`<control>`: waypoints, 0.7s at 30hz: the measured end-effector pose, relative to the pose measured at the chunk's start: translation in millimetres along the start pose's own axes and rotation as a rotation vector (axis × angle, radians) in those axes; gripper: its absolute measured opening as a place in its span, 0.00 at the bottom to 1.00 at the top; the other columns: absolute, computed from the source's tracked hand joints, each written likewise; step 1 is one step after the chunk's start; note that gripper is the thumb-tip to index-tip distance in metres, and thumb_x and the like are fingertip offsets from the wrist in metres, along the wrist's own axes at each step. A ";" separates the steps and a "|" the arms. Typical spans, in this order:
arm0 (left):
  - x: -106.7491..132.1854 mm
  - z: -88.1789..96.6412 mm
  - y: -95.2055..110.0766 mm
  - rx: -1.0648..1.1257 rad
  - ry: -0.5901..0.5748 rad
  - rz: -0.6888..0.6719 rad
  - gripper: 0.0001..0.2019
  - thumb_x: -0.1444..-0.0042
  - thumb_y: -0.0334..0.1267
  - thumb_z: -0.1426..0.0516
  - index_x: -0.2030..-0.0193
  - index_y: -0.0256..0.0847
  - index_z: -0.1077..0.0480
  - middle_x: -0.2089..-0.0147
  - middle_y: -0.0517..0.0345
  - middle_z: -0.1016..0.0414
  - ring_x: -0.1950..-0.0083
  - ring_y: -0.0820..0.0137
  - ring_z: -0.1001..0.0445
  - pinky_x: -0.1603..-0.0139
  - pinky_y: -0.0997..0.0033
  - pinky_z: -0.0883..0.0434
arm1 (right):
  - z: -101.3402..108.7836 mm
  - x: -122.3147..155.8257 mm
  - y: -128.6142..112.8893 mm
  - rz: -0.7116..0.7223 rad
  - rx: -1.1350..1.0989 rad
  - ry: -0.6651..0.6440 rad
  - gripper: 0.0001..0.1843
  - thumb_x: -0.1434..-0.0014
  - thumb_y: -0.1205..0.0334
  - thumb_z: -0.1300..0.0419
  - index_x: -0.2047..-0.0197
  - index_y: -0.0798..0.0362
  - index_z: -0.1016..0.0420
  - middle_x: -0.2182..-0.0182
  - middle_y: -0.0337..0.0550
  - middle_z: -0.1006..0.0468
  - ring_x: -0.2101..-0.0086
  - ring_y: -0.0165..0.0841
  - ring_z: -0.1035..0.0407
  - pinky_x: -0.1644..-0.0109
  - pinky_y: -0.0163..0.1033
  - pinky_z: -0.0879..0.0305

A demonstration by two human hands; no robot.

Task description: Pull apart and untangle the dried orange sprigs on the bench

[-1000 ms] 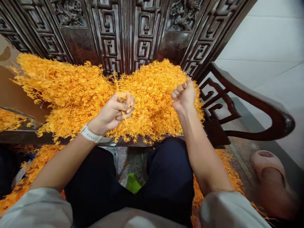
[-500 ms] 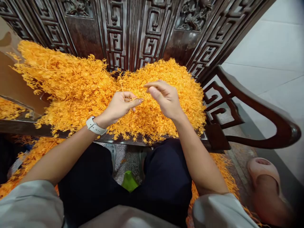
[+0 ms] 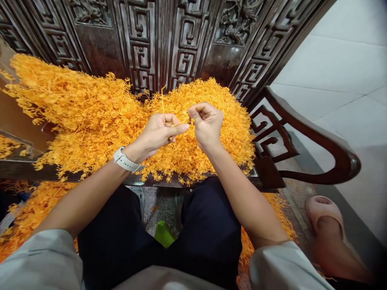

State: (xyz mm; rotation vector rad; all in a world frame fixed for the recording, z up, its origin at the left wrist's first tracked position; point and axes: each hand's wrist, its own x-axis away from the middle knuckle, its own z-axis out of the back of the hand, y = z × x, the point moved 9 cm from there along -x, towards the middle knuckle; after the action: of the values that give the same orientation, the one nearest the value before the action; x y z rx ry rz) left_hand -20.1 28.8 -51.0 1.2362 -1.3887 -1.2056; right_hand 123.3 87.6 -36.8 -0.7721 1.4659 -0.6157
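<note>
My left hand point(image 3: 160, 131) pinches a thin orange artificial-flower sprig point(image 3: 163, 100) between thumb and fingers. Its bare stem sticks up behind the hand, and its other end runs along the thumb. Just to the right, my right hand point(image 3: 209, 125) is closed in a pinch at the sprig's tip end; the small part between its fingertips is mostly hidden. Both hands are above a big heap of similar orange sprigs point(image 3: 211, 157), piled on a dark carved wooden bench point(image 3: 99, 48). A pale watch point(image 3: 125, 161) is on my left wrist.
The bench's curved armrest point(image 3: 326, 141) stands at the right. More orange sprigs point(image 3: 45, 205) lie below the seat, left and right of my legs. A green object point(image 3: 164, 233) shows between my knees. Another person's foot in a pink slipper point(image 3: 325, 211) is at the lower right.
My right hand has come down and closed its fingers near the left thumb tip. My left hand, still holding the sprig, has shifted slightly right. The whole view has moved a little.
</note>
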 end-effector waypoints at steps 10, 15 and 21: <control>30.3 -52.5 1.1 0.010 -0.216 -0.062 0.18 0.50 0.48 0.22 0.67 0.39 0.20 0.78 0.62 0.26 0.78 0.78 0.31 0.79 0.77 0.41 | 105.1 -27.9 85.9 -0.201 0.118 0.249 0.36 0.47 0.42 0.22 0.42 0.47 0.28 0.49 0.49 0.21 0.60 0.35 0.24 0.58 0.44 0.23; 1.5 3.1 -8.3 0.192 0.182 -0.078 0.14 0.48 0.42 0.23 0.64 0.41 0.20 0.70 0.62 0.22 0.79 0.84 0.40 0.82 0.80 0.46 | 50.0 -6.6 28.6 -0.129 0.117 -0.059 0.29 0.32 0.35 0.37 0.39 0.45 0.24 0.56 0.46 0.19 0.62 0.33 0.25 0.61 0.41 0.26; -1.5 2.2 -24.6 0.406 0.153 0.060 0.13 0.47 0.33 0.25 0.66 0.39 0.25 0.69 0.66 0.29 0.77 0.85 0.40 0.81 0.84 0.44 | -25.2 29.0 -19.6 -0.169 -0.125 -0.469 0.24 0.39 0.38 0.28 0.61 0.51 0.20 0.68 0.37 0.23 0.70 0.26 0.32 0.66 0.35 0.34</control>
State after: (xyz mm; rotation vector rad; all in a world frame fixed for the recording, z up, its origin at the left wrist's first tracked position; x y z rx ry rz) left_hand -19.1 29.8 -75.7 1.5168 -1.5910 -0.7898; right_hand 101.0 50.8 -38.7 -1.0657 1.0204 -0.4323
